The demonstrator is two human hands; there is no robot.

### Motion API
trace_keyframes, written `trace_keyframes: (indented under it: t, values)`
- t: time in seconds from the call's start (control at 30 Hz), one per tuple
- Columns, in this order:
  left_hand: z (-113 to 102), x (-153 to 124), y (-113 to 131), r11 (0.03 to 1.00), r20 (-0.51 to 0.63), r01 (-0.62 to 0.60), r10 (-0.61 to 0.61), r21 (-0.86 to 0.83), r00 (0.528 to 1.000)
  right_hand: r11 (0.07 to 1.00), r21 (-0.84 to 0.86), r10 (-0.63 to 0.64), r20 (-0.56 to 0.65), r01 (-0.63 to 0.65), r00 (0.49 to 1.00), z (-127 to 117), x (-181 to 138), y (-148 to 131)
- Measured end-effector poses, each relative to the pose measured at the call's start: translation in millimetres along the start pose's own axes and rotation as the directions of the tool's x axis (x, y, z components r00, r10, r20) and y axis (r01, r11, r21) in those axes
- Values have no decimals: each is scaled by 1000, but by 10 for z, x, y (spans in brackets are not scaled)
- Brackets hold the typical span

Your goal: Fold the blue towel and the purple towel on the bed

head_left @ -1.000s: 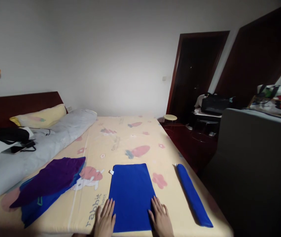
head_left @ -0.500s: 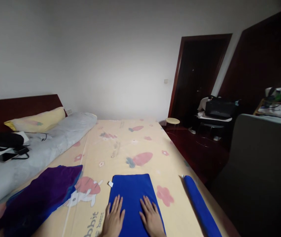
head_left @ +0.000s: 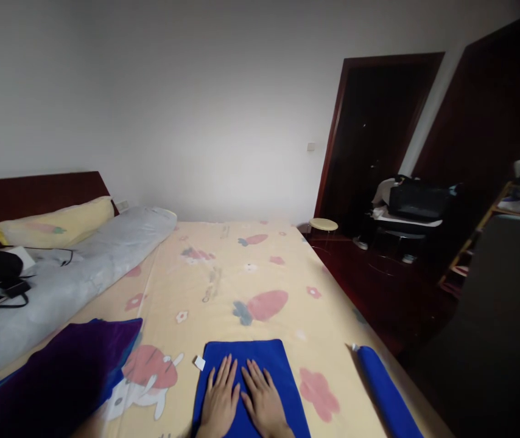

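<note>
A folded blue cloth (head_left: pixel 260 353) with a small white tag at its left edge lies flat on the bed in front of me. My left hand (head_left: pixel 220 395) rests palm down on its left half, fingers stretched out. Beside it, my right hand (head_left: pixel 263 398) presses flat on the middle of the same cloth, thumb close to the left one. The near end of the cloth runs out of view. To the right lies a rolled blue cloth (head_left: pixel 388 389), and to the left a loose pile of purple and blue cloths (head_left: pixel 72 365).
The bed (head_left: pixel 242 267) has a carrot-and-rabbit sheet. Along its left side are a grey quilt (head_left: pixel 105 267), a yellow pillow (head_left: pixel 59 222) and dark electronics with cables. A round stool (head_left: pixel 323 224) stands past the far right corner; a dark grey panel (head_left: pixel 502 316) rises at right.
My hands have moved closer together on the blue cloth, the right one shifting inward from its right edge. The camera view has tilted slightly, so the cloths appear lower.
</note>
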State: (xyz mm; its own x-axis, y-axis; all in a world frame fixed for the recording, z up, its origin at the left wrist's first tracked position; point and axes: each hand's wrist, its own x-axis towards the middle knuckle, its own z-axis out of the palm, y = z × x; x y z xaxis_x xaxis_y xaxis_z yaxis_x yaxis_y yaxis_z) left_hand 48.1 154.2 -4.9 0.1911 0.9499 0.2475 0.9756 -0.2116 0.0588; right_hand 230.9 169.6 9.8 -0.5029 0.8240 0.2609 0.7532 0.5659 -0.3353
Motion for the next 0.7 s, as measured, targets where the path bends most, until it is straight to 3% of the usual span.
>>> trace_keyframes:
  t: [0.1, 0.23, 0.33, 0.43, 0.53, 0.6, 0.67, 0.7]
  values:
    - [-103, 216, -279, 985, 68, 174, -174, 11, 982, 981, -20, 194, 25, -193, 981, -128, 137, 326]
    - [-226, 311, -553, 928, 129, 365, -373, 81, 919, 906, -71, 419, 29, -417, 907, -236, 172, 725]
    - [-294, 360, -569, 917, 186, 377, -396, 130, 899, 870, -139, 480, 10, -474, 877, -237, 199, 769]
    - [-371, 383, -434, 904, 84, 382, -403, 191, 912, 822, -203, 531, -66, -532, 845, -208, 192, 598]
    - [-351, 217, -144, 953, -75, 265, -256, 148, 964, 907, -143, 379, -132, -396, 916, -112, 6, 326]
    - [-219, -55, 107, 995, -100, 57, -49, 78, 994, 984, -71, 154, -108, -162, 982, 17, -250, 165]
    - [-8, -422, 340, 993, -87, -115, 116, 18, 989, 999, -6, -34, -51, 34, 998, 177, -582, 62]
    - [104, -618, 429, 993, -83, -121, 121, -1, 989, 997, 17, -74, -40, 75, 996, 250, -762, 38]
